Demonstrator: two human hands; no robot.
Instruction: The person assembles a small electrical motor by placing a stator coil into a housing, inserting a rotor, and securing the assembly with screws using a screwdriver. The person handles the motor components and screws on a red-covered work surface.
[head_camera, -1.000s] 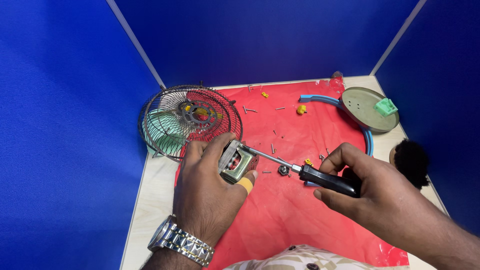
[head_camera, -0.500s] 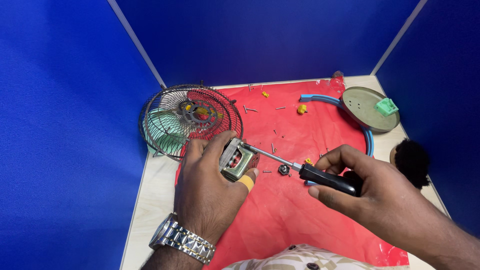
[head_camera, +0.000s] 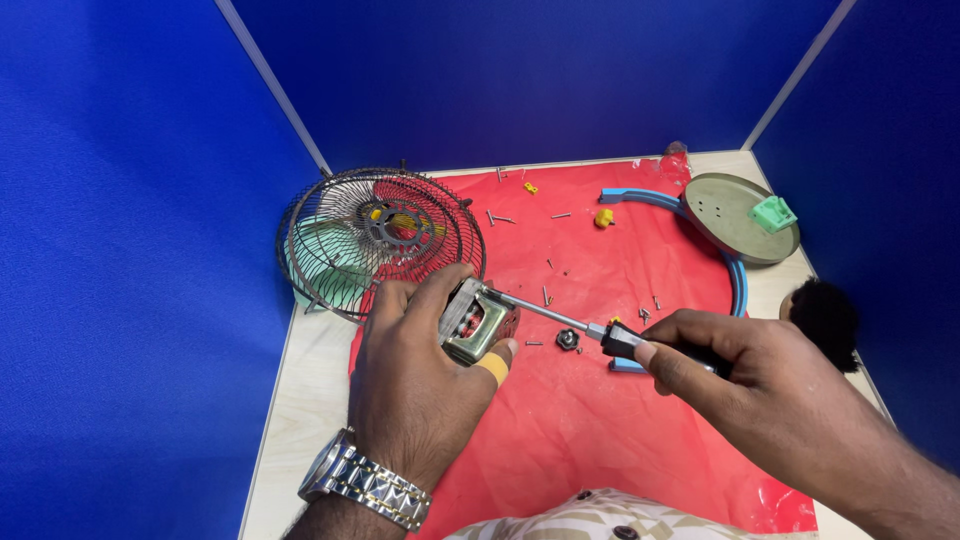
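Left hand (head_camera: 415, 385) clenched around a small metal fan motor (head_camera: 478, 322), held just above the red cloth (head_camera: 590, 420) near its left edge, thumb and fingers wrapped on the motor's sides, a yellow band on 1 fingertip below it. Right hand (head_camera: 770, 385) grasps the black handle of a screwdriver (head_camera: 600, 332); its steel shaft runs up-left and the tip touches the motor's top right corner. Silver wristwatch (head_camera: 365, 480) on the left wrist. Just beside the shaft, a small dark nut (head_camera: 568, 339) lies on the cloth, with loose screws scattered near it and further back. Wire fan guard (head_camera: 380, 240) with green blades inside sits at the back left, partly off the cloth on the wooden table (head_camera: 300, 400). Round grey-green base plate (head_camera: 738, 215) with a green clip on top sits back right, over a curved blue frame piece (head_camera: 735, 270). Small yellow part (head_camera: 603, 217) lies near the blue piece's end. Black fuzzy object (head_camera: 822, 315) at right table edge, cannot tell what it is.
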